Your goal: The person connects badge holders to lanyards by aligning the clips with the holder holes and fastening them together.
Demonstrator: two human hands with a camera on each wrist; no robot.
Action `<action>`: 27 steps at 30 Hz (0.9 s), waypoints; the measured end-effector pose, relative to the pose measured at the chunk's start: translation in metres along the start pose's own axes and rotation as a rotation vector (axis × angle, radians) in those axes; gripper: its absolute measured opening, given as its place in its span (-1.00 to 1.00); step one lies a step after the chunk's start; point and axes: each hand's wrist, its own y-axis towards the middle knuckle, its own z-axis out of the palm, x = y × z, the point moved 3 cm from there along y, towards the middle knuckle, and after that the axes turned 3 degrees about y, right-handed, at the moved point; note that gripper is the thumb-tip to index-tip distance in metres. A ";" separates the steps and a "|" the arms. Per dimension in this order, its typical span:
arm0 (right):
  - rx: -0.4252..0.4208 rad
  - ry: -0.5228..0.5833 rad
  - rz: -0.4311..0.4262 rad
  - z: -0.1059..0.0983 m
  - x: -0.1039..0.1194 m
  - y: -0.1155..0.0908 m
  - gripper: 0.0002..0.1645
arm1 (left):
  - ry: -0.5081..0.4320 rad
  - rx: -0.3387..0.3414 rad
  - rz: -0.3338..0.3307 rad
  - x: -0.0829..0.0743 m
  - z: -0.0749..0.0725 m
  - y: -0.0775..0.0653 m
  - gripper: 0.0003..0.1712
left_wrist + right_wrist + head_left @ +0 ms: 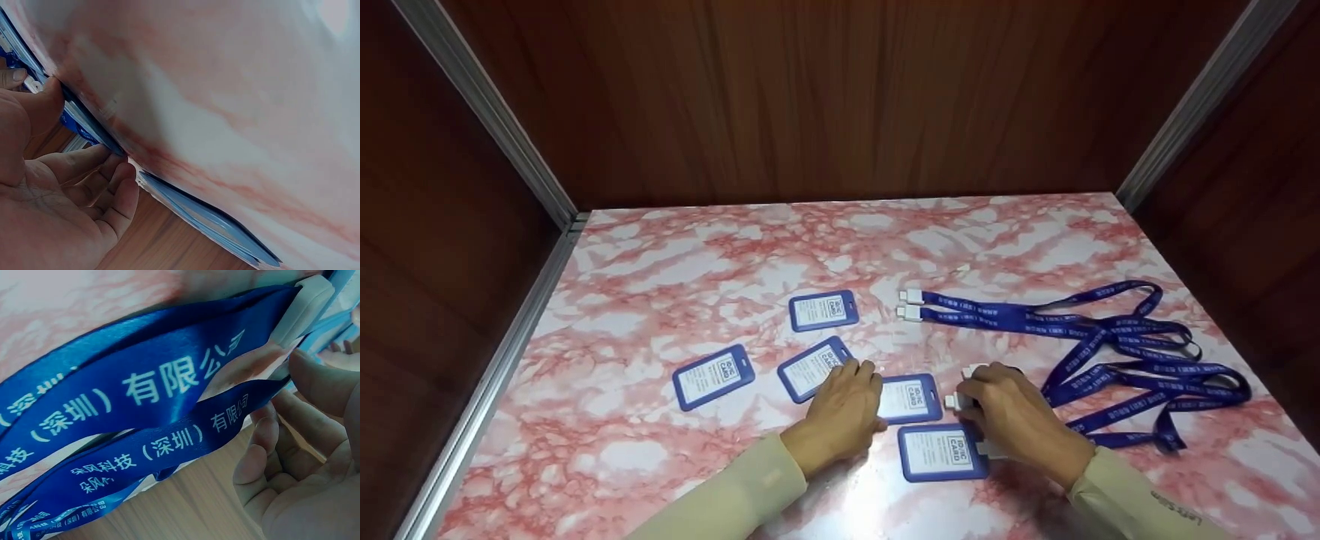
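Note:
A blue-edged ID card holder [911, 399] lies face up between my two hands. My left hand [840, 416] grips it at its left end, the thumb on the near edge and fingertips on the far edge in the left wrist view. With thumb and fingers, my right hand [1014, 409] pinches the white end clip [279, 371] of a blue lanyard [185, 430], close to the holder's slotted end. Just nearer the person lies another card holder [943, 452], with a white clip [992, 450] at its slotted end, partly under the right hand.
Three more card holders lie leftward: one far left [712, 376], one beside the left hand [810, 364], one farther back [823, 310]. Blue lanyards [1117, 330] with white clips [911, 296] spread rightward. Wooden panels [840, 97] enclose the marbled table [660, 270].

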 end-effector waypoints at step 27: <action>0.016 -0.035 0.016 0.010 0.005 0.008 -0.70 | 0.039 -0.027 0.031 -0.001 -0.001 0.000 -0.42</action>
